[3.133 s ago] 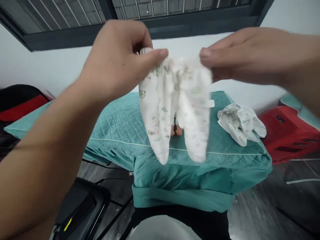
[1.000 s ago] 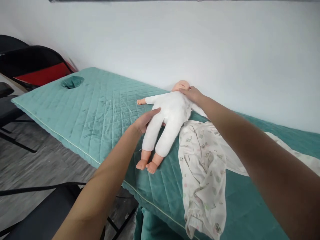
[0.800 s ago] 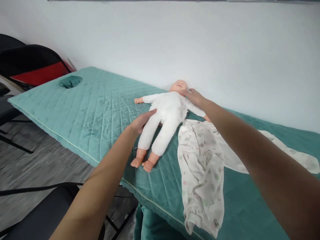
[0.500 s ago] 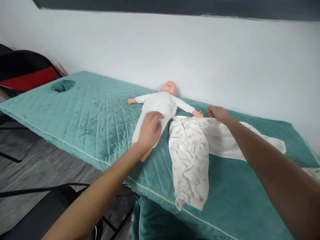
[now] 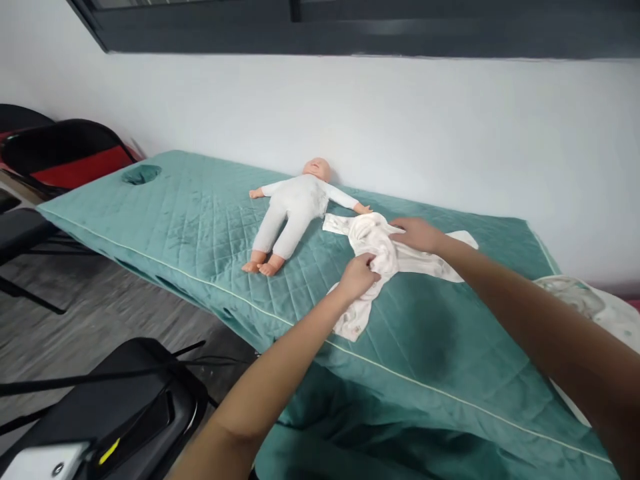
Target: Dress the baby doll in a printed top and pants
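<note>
A crumpled white baby garment (image 5: 373, 233) with a small printed pattern lies in folds on the green quilted bed cover (image 5: 200, 220). My left hand (image 5: 360, 275) pinches its near middle, and my right hand (image 5: 419, 235) grips it on the far right side. Sleeve-like parts spread out toward both the left and the right, partly covered by my right forearm. Just left of the garment a baby doll (image 5: 297, 200) lies on its back, in a white body suit with bare feet. One of its hands rests close to the garment's upper edge.
Another white printed cloth (image 5: 585, 300) lies at the bed's right end. A white wall (image 5: 350, 113) runs behind the bed. Front left stands a black chair (image 5: 145, 393) bearing a white phone-like device (image 5: 47, 460). Black and red chairs (image 5: 75, 153) are at the far left.
My left hand has moved from above the doll's legs onto the garment, and my right hand has taken hold of it too. The garment is now bunched up. The view has shifted.
</note>
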`<state>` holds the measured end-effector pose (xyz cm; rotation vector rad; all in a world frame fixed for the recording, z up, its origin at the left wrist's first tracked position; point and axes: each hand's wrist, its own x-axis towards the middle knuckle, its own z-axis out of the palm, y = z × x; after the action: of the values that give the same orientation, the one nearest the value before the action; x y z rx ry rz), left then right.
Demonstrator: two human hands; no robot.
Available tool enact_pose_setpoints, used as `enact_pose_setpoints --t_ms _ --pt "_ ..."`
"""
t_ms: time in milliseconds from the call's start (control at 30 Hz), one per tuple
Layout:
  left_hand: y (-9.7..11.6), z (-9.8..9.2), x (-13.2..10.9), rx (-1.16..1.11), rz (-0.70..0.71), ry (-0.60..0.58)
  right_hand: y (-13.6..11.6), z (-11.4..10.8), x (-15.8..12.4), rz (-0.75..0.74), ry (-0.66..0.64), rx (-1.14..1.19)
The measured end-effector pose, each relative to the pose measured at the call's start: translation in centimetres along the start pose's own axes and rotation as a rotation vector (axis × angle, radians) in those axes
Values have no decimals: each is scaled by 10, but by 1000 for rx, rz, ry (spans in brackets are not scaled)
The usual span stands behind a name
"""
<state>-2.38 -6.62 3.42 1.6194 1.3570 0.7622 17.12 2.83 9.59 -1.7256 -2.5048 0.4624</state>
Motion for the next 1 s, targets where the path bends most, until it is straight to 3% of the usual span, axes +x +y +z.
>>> enact_pose_setpoints --t_ms 133,267,433,500,733,900,1000 --pt "22 10 -38 92 508 -150 -26 -11 -51 -170 -36 195" --pt "40 17 -61 92 722 -72 -37 -32 -99 -251 -29 239" --pt "66 30 -56 72 682 415 -43 -61 -145 -331 135 314" --pt "77 32 -51 147 706 439 -44 -70 -161 -351 188 355" --pt "110 15 -39 521 811 261 -32 -87 -196 -361 215 342" --pt "119 -2 -36 790 756 559 -4 -85 -198 -147 207 262" --pt "117 2 -40 733 680 695 1 -60 -187 -149 115 220"
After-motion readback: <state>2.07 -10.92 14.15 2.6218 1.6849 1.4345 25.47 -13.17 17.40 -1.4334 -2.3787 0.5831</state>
